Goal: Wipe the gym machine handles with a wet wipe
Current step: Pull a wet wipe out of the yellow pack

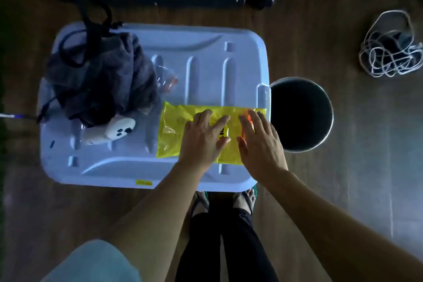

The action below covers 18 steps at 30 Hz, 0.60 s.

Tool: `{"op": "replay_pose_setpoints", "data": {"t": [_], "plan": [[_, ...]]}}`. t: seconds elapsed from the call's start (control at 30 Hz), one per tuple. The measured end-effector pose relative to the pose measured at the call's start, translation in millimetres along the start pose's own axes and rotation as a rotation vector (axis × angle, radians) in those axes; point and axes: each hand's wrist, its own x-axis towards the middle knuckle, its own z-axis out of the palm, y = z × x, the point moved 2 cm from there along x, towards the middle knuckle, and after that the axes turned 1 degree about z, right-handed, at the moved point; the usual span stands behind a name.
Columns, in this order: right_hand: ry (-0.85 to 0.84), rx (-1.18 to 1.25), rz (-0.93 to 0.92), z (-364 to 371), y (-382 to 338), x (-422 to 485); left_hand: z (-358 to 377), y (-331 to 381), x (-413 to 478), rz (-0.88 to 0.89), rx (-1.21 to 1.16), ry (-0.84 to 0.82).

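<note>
We stand on a wooden floor over one pale plastic lid. One yellow wipes packet lies toward the lid's 4 o'clock corner. Our left hand and right hand both rest flat on it, fingers spread, gripping nothing. At the lid's 9 o'clock sit one grey cloth and one white controller. One bucket stands just beside the lid at 3 o'clock, its inside too dark to tell.

The yellow wet-wipe pack lies flat on the pale storage-box lid, lengthwise across its near right part. Its right end reaches the lid's right edge, and its wrapper is glossy and crinkled.
</note>
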Motion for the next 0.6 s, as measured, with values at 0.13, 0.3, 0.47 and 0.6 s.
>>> {"op": "replay_pose_setpoints", "data": {"t": [0.13,0.3,0.47,0.6], "plan": [[-0.022,0.025,0.011,13.8,9.9,2.9,10.5,1.9,7.1,0.046,0.174,-0.002],[-0.031,0.027,0.002,20.4,16.5,2.6,20.6,2.6,8.9,0.078,0.155,0.029],[-0.042,0.043,0.015,22.0,16.0,0.8,17.1,-1.9,6.0,0.118,0.074,0.053],[-0.033,0.034,0.02,20.9,12.0,1.4,9.1,-7.0,6.3,0.108,0.038,0.083]]}}
